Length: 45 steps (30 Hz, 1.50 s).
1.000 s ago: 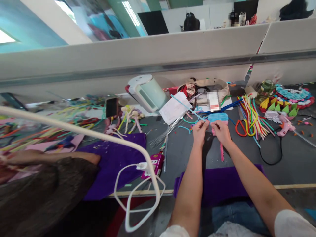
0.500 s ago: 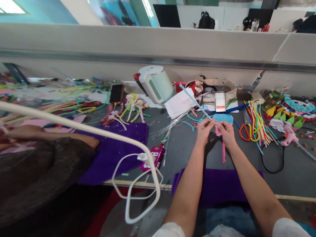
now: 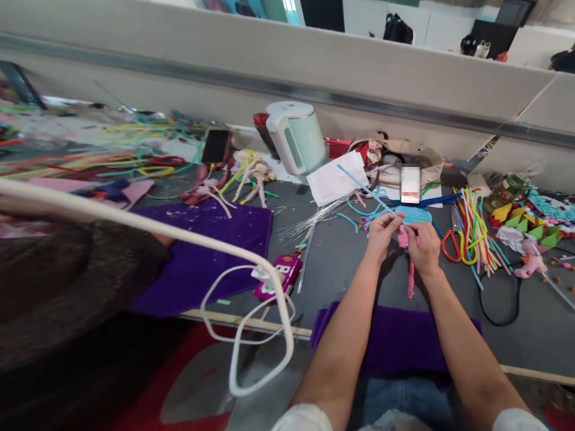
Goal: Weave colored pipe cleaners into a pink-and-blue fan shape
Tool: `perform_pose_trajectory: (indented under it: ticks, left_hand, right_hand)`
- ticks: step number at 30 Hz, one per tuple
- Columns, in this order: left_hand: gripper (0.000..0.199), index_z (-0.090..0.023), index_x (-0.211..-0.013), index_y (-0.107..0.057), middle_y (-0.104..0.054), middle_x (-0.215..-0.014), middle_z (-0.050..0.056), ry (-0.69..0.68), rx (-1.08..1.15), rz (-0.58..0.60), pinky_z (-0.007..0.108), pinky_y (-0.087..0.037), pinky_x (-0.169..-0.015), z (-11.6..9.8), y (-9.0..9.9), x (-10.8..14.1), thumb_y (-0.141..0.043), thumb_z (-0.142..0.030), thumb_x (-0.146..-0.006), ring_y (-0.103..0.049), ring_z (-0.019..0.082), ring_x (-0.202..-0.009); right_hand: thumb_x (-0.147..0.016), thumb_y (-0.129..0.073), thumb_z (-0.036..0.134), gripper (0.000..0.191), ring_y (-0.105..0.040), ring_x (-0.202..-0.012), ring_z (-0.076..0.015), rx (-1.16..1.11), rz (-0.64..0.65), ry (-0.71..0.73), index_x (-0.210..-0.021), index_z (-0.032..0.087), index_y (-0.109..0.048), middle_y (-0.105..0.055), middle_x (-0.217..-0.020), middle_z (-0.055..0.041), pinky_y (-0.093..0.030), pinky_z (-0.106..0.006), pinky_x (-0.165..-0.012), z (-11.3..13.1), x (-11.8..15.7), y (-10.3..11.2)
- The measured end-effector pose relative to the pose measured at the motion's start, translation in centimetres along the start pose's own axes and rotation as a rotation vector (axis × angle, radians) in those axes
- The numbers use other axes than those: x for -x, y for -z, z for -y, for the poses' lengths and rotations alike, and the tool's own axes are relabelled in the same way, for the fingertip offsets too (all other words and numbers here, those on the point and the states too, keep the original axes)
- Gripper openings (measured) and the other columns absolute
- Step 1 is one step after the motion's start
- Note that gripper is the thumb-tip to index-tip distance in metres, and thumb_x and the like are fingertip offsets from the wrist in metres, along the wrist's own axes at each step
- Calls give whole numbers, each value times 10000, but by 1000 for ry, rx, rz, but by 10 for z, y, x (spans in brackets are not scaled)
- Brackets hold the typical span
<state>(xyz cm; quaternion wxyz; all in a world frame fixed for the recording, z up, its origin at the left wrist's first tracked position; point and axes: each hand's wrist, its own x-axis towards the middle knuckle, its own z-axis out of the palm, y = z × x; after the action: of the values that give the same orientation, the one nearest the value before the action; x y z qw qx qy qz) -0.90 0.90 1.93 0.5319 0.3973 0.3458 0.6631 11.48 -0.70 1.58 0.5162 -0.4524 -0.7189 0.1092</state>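
Observation:
My left hand (image 3: 383, 233) is closed in a pinch on a long light-blue pipe cleaner (image 3: 366, 190), which slants up and away to the left. Close beside it, my right hand (image 3: 424, 244) grips a small pink piece (image 3: 403, 237) that looks made of pipe cleaners. A pink fuzzy strip (image 3: 411, 280) hangs down below that piece. Just beyond my fingers is a flat light-blue panel (image 3: 417, 214), partly covered by my hands; I cannot tell whether it is joined to the pink piece.
Scissors with orange handles (image 3: 451, 246) and a colourful pipe-cleaner bundle (image 3: 471, 224) lie right. A pink glue gun (image 3: 530, 260) is beyond them. An electric kettle (image 3: 299, 140), paper (image 3: 338, 178) and purple power strip (image 3: 281, 275) stand left. A white cable (image 3: 157, 224) crosses before a co-worker's sleeve (image 3: 81, 281).
The whole view has tilted and shifted a little. Both my hands keep their pinched hold close together. The co-worker's forearm shows less, having drawn back to the left.

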Motion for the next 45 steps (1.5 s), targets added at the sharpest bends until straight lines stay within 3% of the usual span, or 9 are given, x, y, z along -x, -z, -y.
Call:
perform_pose_trajectory:
  ticks: [5,12,15,20,23,26,33,41,45]
  left_hand:
    - [280,-148,-707,-678,-667,-819,28,-33,-28,20,245,-435,-602,-3,1,0,-776,-410,-694,-515,82,-585]
    - [200,-157,-743,-713,-675,-835,45,-146,-136,62,258,-471,-659,-5,3,-1,-726,-357,-751,-593,135,-709]
    - [211,-158,-710,-707,-682,-846,54,-180,-186,60,262,-473,-658,-4,2,-1,-715,-363,-761,-599,153,-747]
    - [279,-146,-752,-720,-674,-798,44,-109,-132,-4,250,-444,-604,3,-1,-2,-754,-422,-724,-553,122,-655]
    - [329,-138,-704,-698,-674,-796,40,-35,-21,-20,242,-438,-573,4,-2,-2,-798,-448,-661,-521,93,-595]
    - [339,-137,-680,-687,-676,-786,36,5,43,-20,236,-437,-560,2,-1,-3,-819,-445,-628,-509,78,-567]
    - [275,-146,-748,-714,-668,-750,22,-8,-37,-26,237,-439,-561,3,3,-5,-786,-400,-669,-512,81,-551]
    - [169,-172,-788,-740,-682,-802,41,-112,-160,67,253,-482,-647,-4,4,0,-741,-333,-734,-593,129,-685]
    - [218,-159,-754,-725,-683,-811,43,-109,-154,44,248,-480,-628,-4,3,-1,-758,-370,-716,-577,119,-662]
  right_hand:
    - [-881,-582,412,223,-561,-750,-165,-208,-39,-270,-830,210,-658,-641,-787,-32,-454,-311,-758,4,-1,-3]
    - [-658,-797,415,310,-438,-533,-79,-1033,117,-808,-699,181,-598,-527,-616,31,-417,-233,-537,-1,-6,-14]
    - [-688,-770,439,317,-427,-532,-79,-968,58,-763,-703,187,-579,-512,-614,37,-411,-233,-537,-1,-4,-17]
    - [-867,-592,418,251,-530,-684,-135,-250,-148,-302,-765,188,-598,-586,-713,-3,-440,-280,-682,2,-2,-6]
    - [-906,-552,359,213,-572,-765,-166,6,-142,-39,-791,190,-614,-634,-779,-46,-452,-308,-744,5,-2,1]
    - [-922,-534,341,207,-587,-771,-172,61,-94,39,-809,195,-627,-652,-792,-57,-457,-311,-746,5,-2,1]
    - [-861,-596,444,273,-545,-677,-144,-209,-33,-337,-798,183,-646,-633,-723,-8,-435,-281,-670,-1,-3,-6]
    - [-654,-799,369,291,-407,-526,-76,-1106,230,-872,-691,184,-577,-487,-594,45,-388,-234,-533,-7,-9,-6]
    - [-681,-767,422,315,-393,-526,-84,-1026,174,-822,-684,193,-551,-476,-588,45,-380,-243,-532,-5,-8,-10]
